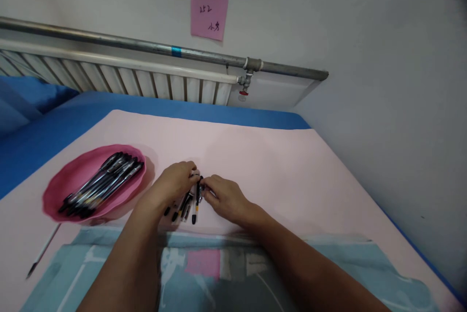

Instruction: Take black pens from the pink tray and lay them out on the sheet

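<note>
- L hand (178, 178): fingers bent in, tips narrow over the far ends of a few pens (194, 210); exact grip hidden, can't tell what's pinched;
- R hand (226, 198): thumb & forefinger close together at the same far ends, opp. the L fingertips; can't tell if they're shut on a pen or just touching;
- pens: right under & between the fingertips, near ends fanned toward the wearer, clear barrels w/ dark ends; hands come in from both sides, prob. so both sets of fingers reach the same ends;
- tray (82, 166): pink, oval, wavy rim, left of the L fingers; pen bundle (109, 181) inside lies roughly parallel, prob. so it stays compact & within reach;
- thin rod (44, 251): pale, dark tip, farther left & nearer the wearer than the fingers, upper end by the tray rim;
- pink sheet (277, 171): under it all, over a blue surface (255, 117); teal cloth (346, 253) nearer the wearer than the fingers;
- beyond the fingers: radiator (178, 86), metal pipe (120, 44), red-handled valve (244, 93), pink note (209, 13) on the pale wall (383, 83)
</note>
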Demonstrator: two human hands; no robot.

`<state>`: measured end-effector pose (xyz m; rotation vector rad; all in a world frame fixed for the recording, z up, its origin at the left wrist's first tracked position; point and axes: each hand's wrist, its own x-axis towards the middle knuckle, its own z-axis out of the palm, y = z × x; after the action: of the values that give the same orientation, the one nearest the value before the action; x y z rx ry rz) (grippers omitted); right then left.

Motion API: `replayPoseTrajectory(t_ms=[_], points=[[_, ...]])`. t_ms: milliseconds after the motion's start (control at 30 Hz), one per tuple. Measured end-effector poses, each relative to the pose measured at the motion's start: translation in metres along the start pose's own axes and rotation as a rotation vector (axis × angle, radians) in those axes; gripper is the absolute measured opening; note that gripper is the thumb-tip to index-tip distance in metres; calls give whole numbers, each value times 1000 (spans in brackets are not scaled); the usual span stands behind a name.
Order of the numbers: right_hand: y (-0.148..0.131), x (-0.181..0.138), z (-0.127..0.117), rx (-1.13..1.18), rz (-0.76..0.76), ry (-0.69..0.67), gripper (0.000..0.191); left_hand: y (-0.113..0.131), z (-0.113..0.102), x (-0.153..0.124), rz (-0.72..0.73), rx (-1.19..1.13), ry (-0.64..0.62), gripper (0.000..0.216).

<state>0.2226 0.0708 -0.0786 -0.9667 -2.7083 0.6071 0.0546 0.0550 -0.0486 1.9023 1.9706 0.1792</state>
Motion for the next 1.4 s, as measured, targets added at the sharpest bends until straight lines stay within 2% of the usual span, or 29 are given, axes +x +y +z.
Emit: replayPoseTrajectory(t_ms=[500, 1200, 1400], points=[[4, 1, 6, -38, -4, 41, 16, 3, 4, 4, 20, -14, 91, 33], [5, 2, 7, -27, -4, 36, 15, 5, 6, 4, 12, 45, 30, 28], [4, 2, 6, -32, -3, 26, 14, 6, 10, 2, 33, 75, 69, 27]])
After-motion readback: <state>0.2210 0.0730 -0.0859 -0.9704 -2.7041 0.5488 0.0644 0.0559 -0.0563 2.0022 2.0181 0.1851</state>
